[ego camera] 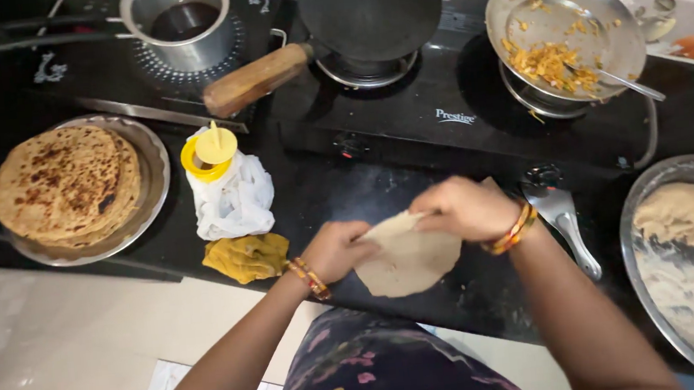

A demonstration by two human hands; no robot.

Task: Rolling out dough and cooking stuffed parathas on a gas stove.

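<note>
Hands meet over the dark counter [413,189], both gripping one thin round of raw dough [410,261]. The left hand [337,250] pinches the round's near-left edge with closed fingers; the right hand [465,208] closes over its upper edge, where the dough folds up a little. The round hangs just above the counter, in front of the stove [457,110]. Both wrists wear orange-and-yellow bangles.

Left of the hands lie a yellow cloth [248,256] and, just behind it, a white cloth [234,198] with a yellow lid [208,153] on top. Further left, a steel plate [154,166] carries a stack of browned flatbreads [66,186]. On the stove sit a black flat pan [370,9] with a wooden handle and a steel pan [566,25] holding scraps of yellow food and a spoon [617,79]. A saucepan [177,26] with dark liquid stands at the back left. At the right edge, a steel bowl [656,185] holds dough and flour, and a steel spatula [567,222] lies between it and the right hand.
</note>
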